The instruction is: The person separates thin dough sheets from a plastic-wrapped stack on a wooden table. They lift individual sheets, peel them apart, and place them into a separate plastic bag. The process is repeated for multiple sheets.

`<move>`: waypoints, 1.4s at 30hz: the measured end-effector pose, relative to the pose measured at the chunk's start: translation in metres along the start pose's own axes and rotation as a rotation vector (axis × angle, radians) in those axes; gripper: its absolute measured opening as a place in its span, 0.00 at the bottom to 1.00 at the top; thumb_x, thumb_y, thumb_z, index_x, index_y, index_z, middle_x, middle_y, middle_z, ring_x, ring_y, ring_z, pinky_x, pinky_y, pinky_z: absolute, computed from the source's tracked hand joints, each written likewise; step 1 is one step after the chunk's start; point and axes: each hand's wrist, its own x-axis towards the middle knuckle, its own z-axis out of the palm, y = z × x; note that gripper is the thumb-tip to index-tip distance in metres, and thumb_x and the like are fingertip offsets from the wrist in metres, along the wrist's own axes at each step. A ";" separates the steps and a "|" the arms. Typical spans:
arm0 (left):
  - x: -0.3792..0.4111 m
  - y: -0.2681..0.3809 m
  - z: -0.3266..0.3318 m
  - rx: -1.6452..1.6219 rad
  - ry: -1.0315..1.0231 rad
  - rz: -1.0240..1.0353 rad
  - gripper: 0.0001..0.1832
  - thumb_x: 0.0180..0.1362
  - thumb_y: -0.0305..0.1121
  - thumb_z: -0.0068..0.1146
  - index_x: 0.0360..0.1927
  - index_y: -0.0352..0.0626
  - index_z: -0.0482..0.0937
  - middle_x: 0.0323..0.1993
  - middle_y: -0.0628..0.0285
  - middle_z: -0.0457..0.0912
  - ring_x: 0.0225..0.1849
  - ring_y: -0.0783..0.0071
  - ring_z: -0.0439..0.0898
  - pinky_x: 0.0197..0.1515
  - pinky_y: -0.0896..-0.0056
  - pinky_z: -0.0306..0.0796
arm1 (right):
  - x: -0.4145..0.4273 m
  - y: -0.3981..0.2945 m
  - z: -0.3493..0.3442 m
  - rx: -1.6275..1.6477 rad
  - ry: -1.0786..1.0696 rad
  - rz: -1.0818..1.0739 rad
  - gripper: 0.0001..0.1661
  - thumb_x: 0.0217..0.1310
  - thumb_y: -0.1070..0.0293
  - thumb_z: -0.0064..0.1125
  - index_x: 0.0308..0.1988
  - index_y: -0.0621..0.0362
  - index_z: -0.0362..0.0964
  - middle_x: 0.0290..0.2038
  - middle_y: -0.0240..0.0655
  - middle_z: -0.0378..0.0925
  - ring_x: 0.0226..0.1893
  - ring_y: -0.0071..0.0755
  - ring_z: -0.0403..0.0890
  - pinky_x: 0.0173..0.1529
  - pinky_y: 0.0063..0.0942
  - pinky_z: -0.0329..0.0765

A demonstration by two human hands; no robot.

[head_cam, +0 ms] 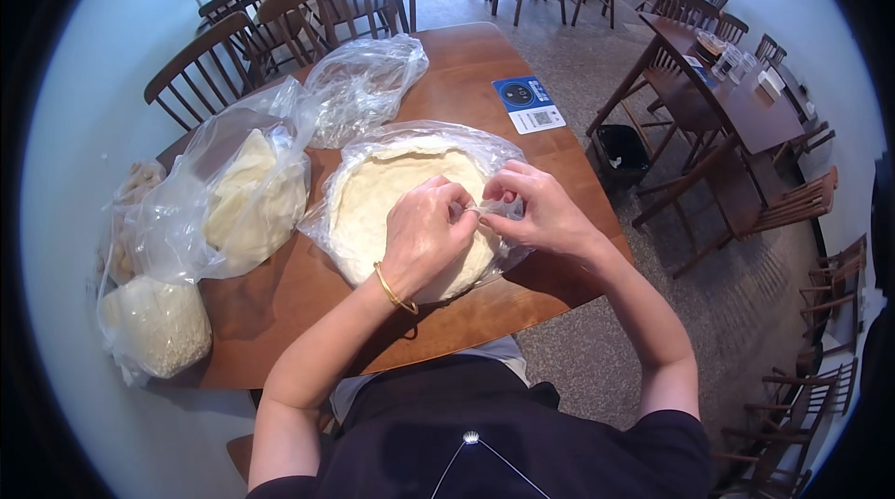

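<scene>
A wide, round sheet of pale dough lies on clear plastic film, its edge raised along the far side. Over its right part, the fingertips of my left hand and my right hand meet. Both pinch a small pale piece; whether it is dough or film is hard to tell. My right hand also rests against the crumpled film at the dough's right side. The left forearm and hand hide part of the near dough. A gold bangle circles my left wrist.
On the wooden table, a clear bag holds folded pale sheets. A bag of pale grains stands near left. Crumpled plastic lies behind the dough. A printed card sits far right. Chairs and a bin stand nearby.
</scene>
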 end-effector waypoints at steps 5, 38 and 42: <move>0.002 0.008 -0.004 -0.058 -0.027 -0.068 0.08 0.52 0.33 0.61 0.29 0.39 0.83 0.30 0.55 0.82 0.33 0.57 0.82 0.38 0.59 0.75 | 0.012 0.009 -0.002 -0.167 -0.029 -0.099 0.06 0.53 0.72 0.67 0.35 0.58 0.79 0.36 0.38 0.77 0.39 0.42 0.79 0.46 0.36 0.76; 0.016 -0.002 0.001 -0.130 0.031 -0.052 0.09 0.57 0.31 0.62 0.31 0.33 0.83 0.21 0.59 0.83 0.23 0.77 0.81 0.29 0.74 0.73 | 0.067 0.097 -0.025 -0.172 0.047 -0.020 0.10 0.58 0.70 0.63 0.41 0.62 0.81 0.46 0.43 0.81 0.47 0.43 0.81 0.51 0.35 0.78; 0.015 -0.006 0.002 -0.147 0.019 -0.076 0.08 0.57 0.30 0.62 0.31 0.33 0.83 0.21 0.61 0.82 0.22 0.79 0.79 0.28 0.75 0.72 | 0.074 0.068 -0.004 -0.067 0.102 0.048 0.14 0.59 0.65 0.66 0.35 0.67 0.78 0.34 0.46 0.82 0.36 0.37 0.83 0.43 0.33 0.79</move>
